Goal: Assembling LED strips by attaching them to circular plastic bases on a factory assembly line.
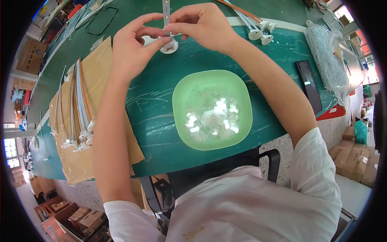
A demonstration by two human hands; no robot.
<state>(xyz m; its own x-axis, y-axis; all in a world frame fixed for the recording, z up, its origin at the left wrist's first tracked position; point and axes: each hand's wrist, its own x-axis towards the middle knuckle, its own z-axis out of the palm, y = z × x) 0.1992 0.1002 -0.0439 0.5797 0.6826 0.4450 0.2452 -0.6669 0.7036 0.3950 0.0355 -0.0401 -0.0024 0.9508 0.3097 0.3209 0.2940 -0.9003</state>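
Above green bowl (212, 109), both hands' (133, 48) (203, 24) grip pinching white strip (166, 12)

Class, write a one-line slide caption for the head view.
Both hands, left hand and right hand, pinch a narrow white strip above a green bowl of clear parts.

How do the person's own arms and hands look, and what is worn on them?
Both forearms are bare and come in from the lower edge. The left hand and right hand wear no gloves; no ring, watch or bracelet shows. Short white fabric sleeves cover the upper arms, part of a white shirt. Fingernails are short and unpainted.
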